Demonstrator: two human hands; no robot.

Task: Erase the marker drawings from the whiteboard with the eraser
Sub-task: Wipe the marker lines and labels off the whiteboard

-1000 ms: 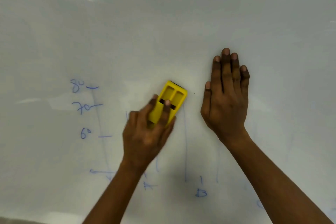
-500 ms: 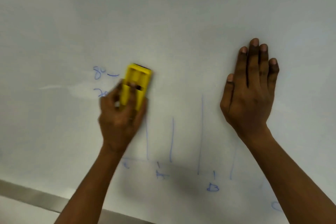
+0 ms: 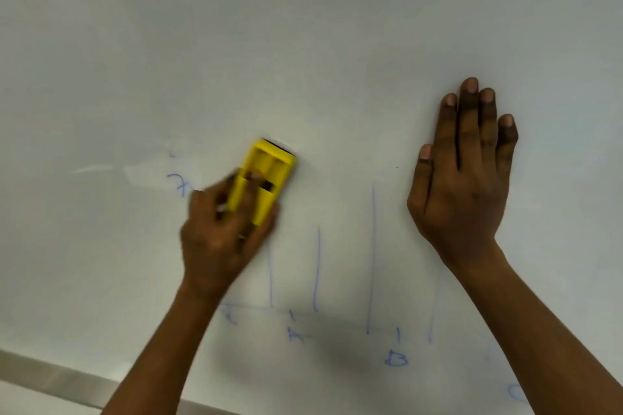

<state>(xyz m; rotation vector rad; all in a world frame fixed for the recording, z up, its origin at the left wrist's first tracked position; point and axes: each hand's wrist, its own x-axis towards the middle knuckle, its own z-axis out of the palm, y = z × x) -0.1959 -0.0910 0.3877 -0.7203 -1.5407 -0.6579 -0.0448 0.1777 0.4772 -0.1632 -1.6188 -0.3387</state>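
Whiteboard (image 3: 303,61) filled nearly the whole view, glossy, ceiling lights reflected along its top. Yellow eraser (image 3: 266,175) lay flat against the board, left of centre, tilted with its upper end leaning right. Left hand (image 3: 222,236) held it from below, grip closed around the eraser's lower half, fingers over its ribbed back; hand and eraser blurred. Right hand (image 3: 462,178) rested flat on the board well to the right, grip empty, fingers straight and close together, pointing up. Blue marker drawings (image 3: 372,256) remained: several vertical strokes between the two hands and below them, a faint baseline, letters "A" and "B" under it, a "7"-like mark just left of the left hand. Metal frame edge (image 3: 60,377) ran along lower left.
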